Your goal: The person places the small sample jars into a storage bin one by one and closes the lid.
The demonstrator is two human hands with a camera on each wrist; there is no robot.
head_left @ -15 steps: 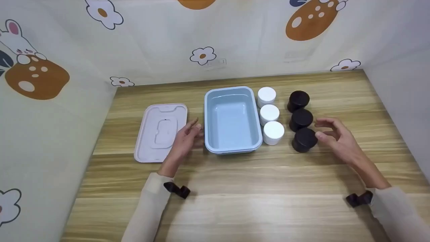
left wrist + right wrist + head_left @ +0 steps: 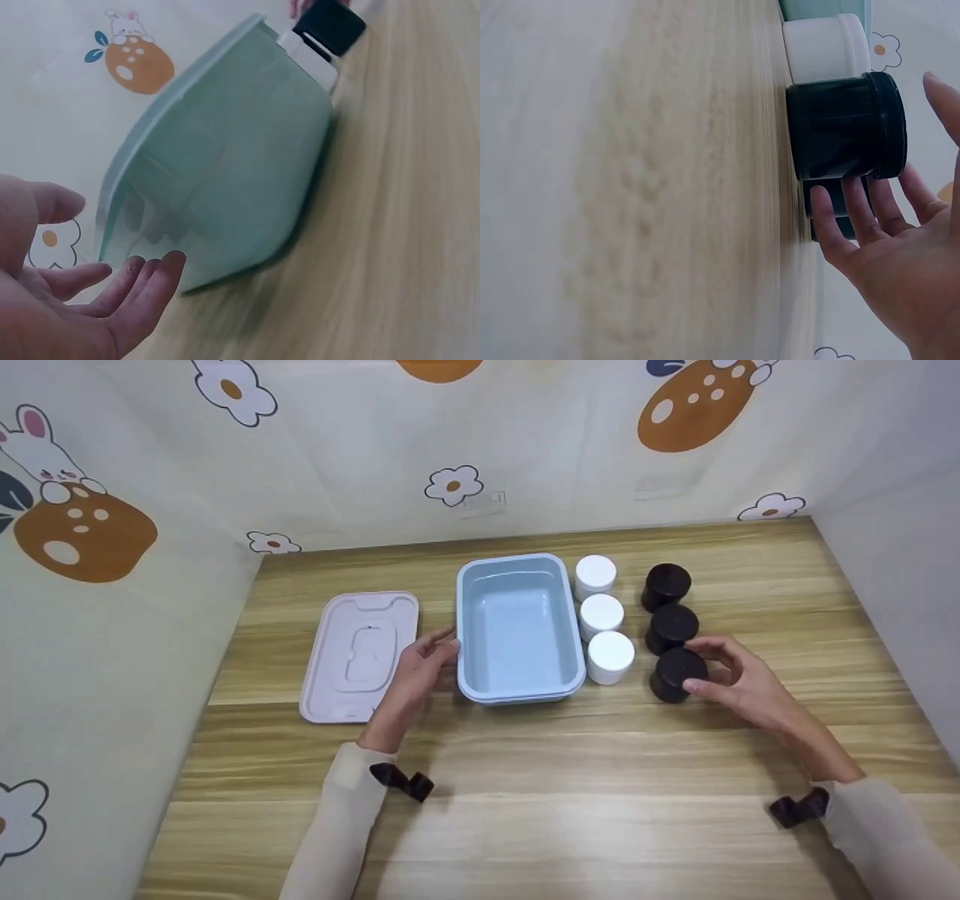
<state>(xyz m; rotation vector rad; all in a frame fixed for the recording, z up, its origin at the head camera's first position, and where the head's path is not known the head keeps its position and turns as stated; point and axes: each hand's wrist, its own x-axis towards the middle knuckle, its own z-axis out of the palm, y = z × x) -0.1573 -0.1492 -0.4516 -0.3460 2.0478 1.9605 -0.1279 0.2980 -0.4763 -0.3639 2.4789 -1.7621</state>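
Observation:
A light blue rectangular tub (image 2: 517, 697) stands mid-table. My left hand (image 2: 418, 671) is at its left side, fingers loosely bent and thumb by the rim; the left wrist view shows the fingertips (image 2: 174, 262) close against the tub's wall. My right hand (image 2: 742, 686) reaches around the nearest black lidded jar (image 2: 679, 675), thumb in front and fingers behind. From the right wrist, the thumb (image 2: 941, 105) stands apart from that jar while the fingers (image 2: 862, 210) lie along its side. The jar sits upright on the table.
Two more black jars, a middle one (image 2: 673, 628) and a far one (image 2: 666, 585), continue the row. Three white lidded jars (image 2: 610, 652) line the tub's right side. A pale lilac lid (image 2: 319, 690) lies left of the tub. Behind is a patterned curtain (image 2: 555, 450).
My right hand has moved left, its fingers and thumb now around the nearest black jar. My left hand has shifted slightly right, closer to the tub.

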